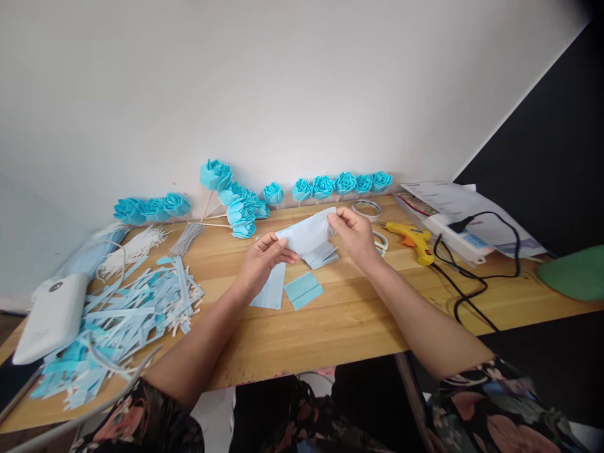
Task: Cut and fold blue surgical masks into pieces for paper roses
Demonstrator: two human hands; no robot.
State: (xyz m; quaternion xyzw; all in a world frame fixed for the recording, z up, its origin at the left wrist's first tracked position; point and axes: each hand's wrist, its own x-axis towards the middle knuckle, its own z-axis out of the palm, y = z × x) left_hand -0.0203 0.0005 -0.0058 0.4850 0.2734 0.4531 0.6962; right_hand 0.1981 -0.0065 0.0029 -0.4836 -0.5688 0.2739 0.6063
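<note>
A pale blue sheet of thin mask fabric (307, 234) is stretched between my hands above the table. My left hand (265, 257) pinches its left end, and my right hand (353, 234) pinches the upper right corner. Below it lie a small stack of pale folded pieces (321, 256), a brighter blue creased rectangle (303, 290) and a pale blue strip (270, 290), partly hidden by my left hand. Just past my right hand are a roll of tape (366, 210) and a white-handled loop (380, 243), mostly covered by my wrist.
Blue fabric flowers (323, 187) line the wall. On the left are cut strips (136, 314), white ear loops (134, 250), thin wires (187, 239) and a white power bank (53, 319). To the right lie a yellow glue gun (413, 240), a power strip (460, 239), black cable and papers (476, 211).
</note>
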